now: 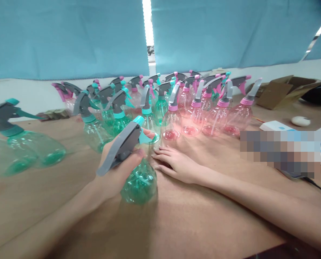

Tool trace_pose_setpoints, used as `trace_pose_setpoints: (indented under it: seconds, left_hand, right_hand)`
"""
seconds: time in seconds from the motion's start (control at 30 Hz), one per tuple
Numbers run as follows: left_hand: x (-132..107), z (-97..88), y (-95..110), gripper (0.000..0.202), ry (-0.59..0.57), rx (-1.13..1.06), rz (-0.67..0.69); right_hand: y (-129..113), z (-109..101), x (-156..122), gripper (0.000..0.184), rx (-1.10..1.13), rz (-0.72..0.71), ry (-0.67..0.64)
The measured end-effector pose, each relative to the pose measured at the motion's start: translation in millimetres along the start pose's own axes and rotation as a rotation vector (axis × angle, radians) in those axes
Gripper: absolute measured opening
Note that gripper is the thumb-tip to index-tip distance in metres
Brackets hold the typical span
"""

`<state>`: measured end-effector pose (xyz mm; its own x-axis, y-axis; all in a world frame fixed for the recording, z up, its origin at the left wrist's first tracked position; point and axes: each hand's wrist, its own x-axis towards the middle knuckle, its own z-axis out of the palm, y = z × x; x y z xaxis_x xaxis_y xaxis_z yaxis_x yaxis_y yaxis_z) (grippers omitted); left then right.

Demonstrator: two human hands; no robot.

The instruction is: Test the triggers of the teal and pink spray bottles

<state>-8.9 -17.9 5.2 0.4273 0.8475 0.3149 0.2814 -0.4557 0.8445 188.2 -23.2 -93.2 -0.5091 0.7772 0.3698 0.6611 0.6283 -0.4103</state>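
Note:
My left hand (122,162) is wrapped round the neck of a green spray bottle (140,181), under its grey and turquoise trigger head. The bottle is close in front of me, its clear green body near the tabletop; I cannot tell if its base touches. My right hand (178,163) lies palm down on the brown table (198,219), fingers spread, just right of that bottle and holding nothing. Just beyond my right fingers stand a pink spray bottle (171,124) and a green spray bottle with a turquoise collar (149,124).
Several pink and green spray bottles crowd the back of the table. More green bottles (51,149) stand at the left. Toward the right are an open cardboard box (281,91), a white computer mouse (300,121), white boxes (276,126) and a blurred-out object with a black cable.

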Motion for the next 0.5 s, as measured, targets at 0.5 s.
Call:
trace_pose_setpoints:
  seconds: [0.5]
  left_hand:
    - [0.5, -1.0, -1.9, 0.032, -0.036, -0.03, 0.042]
  right_hand:
    - [-2.1, -1.5, -0.2, 0.038, 0.013, 0.015, -0.017]
